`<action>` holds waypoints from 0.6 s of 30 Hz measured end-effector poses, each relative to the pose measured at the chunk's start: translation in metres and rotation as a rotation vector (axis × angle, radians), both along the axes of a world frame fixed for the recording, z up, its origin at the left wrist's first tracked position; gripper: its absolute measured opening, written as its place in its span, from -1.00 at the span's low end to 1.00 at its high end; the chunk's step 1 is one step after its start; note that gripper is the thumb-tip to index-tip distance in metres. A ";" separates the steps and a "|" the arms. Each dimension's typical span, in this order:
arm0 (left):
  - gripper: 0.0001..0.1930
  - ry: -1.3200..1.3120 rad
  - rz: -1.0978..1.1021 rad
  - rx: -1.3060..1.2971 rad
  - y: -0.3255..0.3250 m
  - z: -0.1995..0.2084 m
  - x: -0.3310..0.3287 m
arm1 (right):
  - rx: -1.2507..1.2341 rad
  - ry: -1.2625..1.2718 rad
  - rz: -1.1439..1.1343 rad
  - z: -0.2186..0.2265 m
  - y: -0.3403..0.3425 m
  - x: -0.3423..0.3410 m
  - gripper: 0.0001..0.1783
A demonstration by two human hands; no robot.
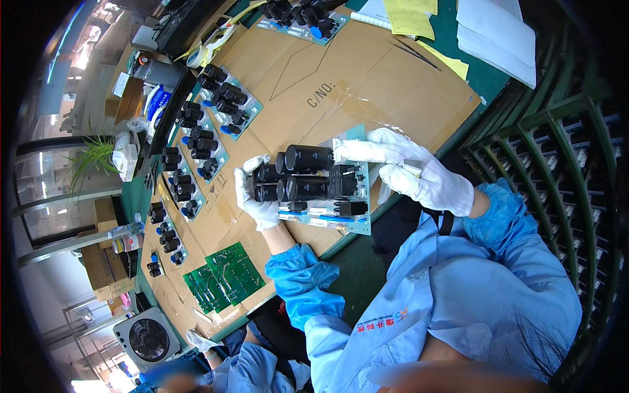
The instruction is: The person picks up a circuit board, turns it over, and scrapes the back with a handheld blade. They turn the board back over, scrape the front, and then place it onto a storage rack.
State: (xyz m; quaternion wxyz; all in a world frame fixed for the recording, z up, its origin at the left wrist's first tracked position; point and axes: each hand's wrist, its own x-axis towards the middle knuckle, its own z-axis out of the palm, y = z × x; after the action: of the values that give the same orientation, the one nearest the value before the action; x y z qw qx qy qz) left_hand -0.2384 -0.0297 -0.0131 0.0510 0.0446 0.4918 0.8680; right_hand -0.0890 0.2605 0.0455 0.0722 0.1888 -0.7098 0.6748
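Between my gloved hands is a circuit board (357, 219) carrying several large black cylindrical capacitors (308, 188) and blocky black parts. My left hand (254, 196), in a white glove, is closed around the board's left end beside the capacitors. In a matching glove, my right hand (422, 177) is at the right end, its index finger reaching over the board's upper right corner. The thumb and other fingers are bent near the right edge; what lies under them is partly hidden. The board is raised above the cardboard sheet (367, 85).
More boards with capacitors (229, 101) stand in a row along the left side. Two bare green boards (236, 272) lie lower left, near a co-worker's gloved hand (202, 342). Yellow papers (409, 23) lie at the back. A dark rack (557, 157) stands right.
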 end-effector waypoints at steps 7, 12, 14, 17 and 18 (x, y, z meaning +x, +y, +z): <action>-0.50 0.117 0.065 -0.075 -0.003 0.004 0.003 | 0.020 -0.056 -0.036 -0.013 -0.001 0.001 -0.47; -0.48 0.175 0.088 -0.141 -0.010 0.005 0.003 | -0.057 -0.128 -0.032 -0.024 -0.001 0.005 -0.48; -0.48 0.216 0.107 -0.156 -0.011 0.004 0.002 | -0.132 -0.153 -0.016 -0.014 -0.005 0.003 -0.48; -0.48 0.255 0.113 -0.159 -0.015 0.003 0.002 | -0.203 -0.180 0.005 0.004 -0.008 0.001 -0.49; -0.49 0.252 0.100 -0.147 -0.016 0.004 0.002 | -0.217 -0.216 0.011 0.013 -0.008 0.000 -0.43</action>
State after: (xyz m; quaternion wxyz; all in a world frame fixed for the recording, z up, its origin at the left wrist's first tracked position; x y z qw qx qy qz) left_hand -0.2362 -0.0461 -0.0094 -0.0512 0.1250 0.5580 0.8187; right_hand -0.0892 0.2522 0.0581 0.0116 0.1102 -0.6353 0.7643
